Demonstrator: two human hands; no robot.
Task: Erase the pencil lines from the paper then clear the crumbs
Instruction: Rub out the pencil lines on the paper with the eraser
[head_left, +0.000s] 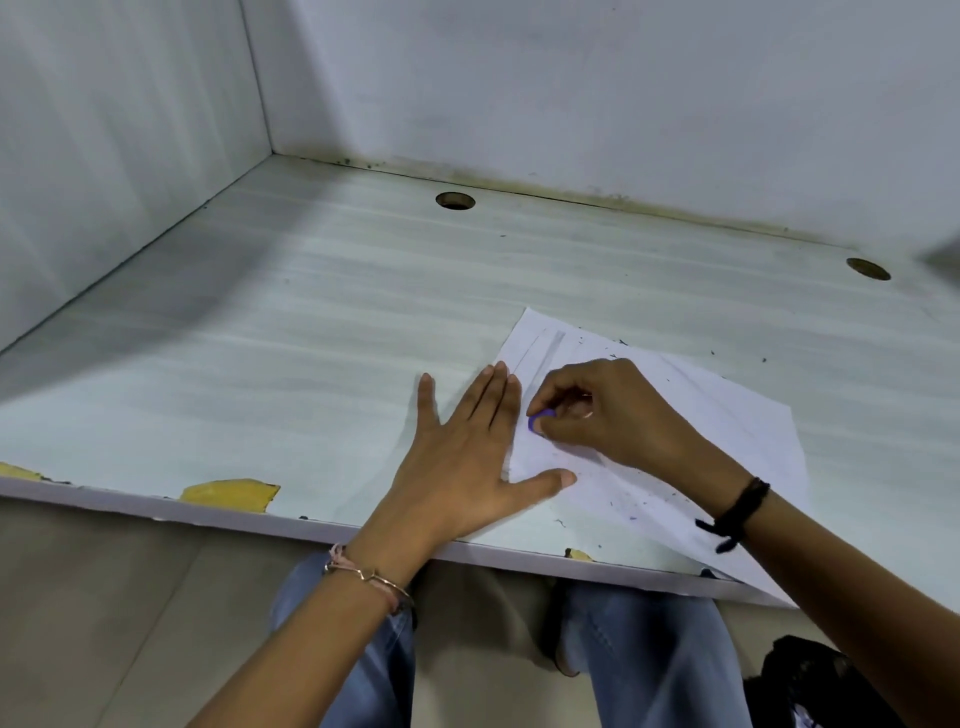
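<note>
A white sheet of paper (727, 415) lies on the pale desk (285, 338), its near corner reaching over the front edge. Faint pencil lines (540, 348) run along its far left side. My right hand (613, 410) pinches a small purple eraser (540, 419) against the paper's left part. My left hand (467, 452) lies flat with fingers straight, its thumb and fingertips pressing the paper's left edge. Dark eraser crumbs (644, 501) are scattered over the paper's near part and a few lie beyond its far edge (621, 343).
White walls close the desk at the back and left. Two round cable holes (455, 200) (868, 268) sit near the back wall. The front edge (228, 493) has chipped yellow patches. A black bag (810, 686) lies on the floor at right, beside my knees.
</note>
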